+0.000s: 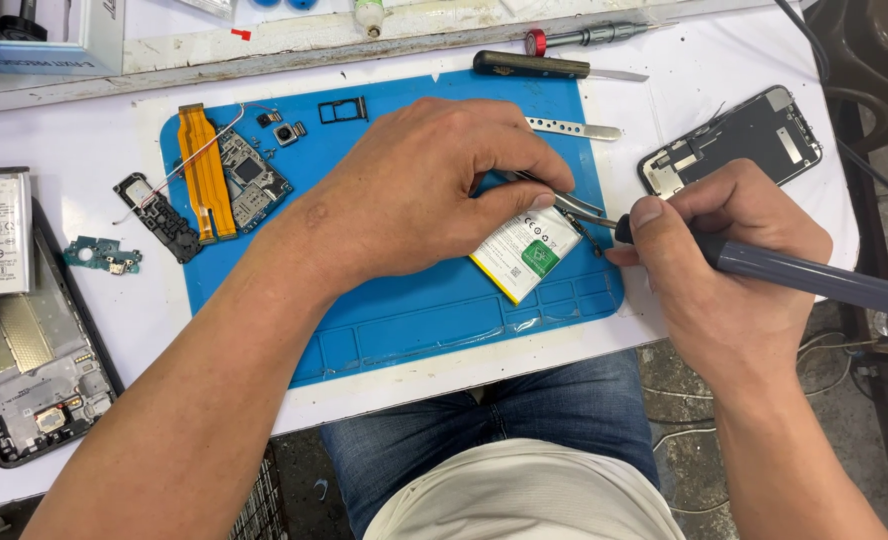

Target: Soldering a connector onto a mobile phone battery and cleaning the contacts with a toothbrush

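Observation:
My left hand [424, 190] rests on a blue work mat [414, 320] and pinches metal tweezers [574, 205] over a white phone battery [526, 255] with a green label. My right hand [724, 260] grips a soldering iron with a grey handle [814, 280]. Its tip meets the tweezers at the battery's right edge, where a small connector sits.
On the mat lie an orange flex cable [206, 170], a circuit board [249, 180], a camera module [286, 133] and a SIM tray [344, 110]. An open phone frame [34, 380] lies at left, another phone body [734, 140] at right. A knife [554, 68] and screwdriver [589, 37] lie at the back.

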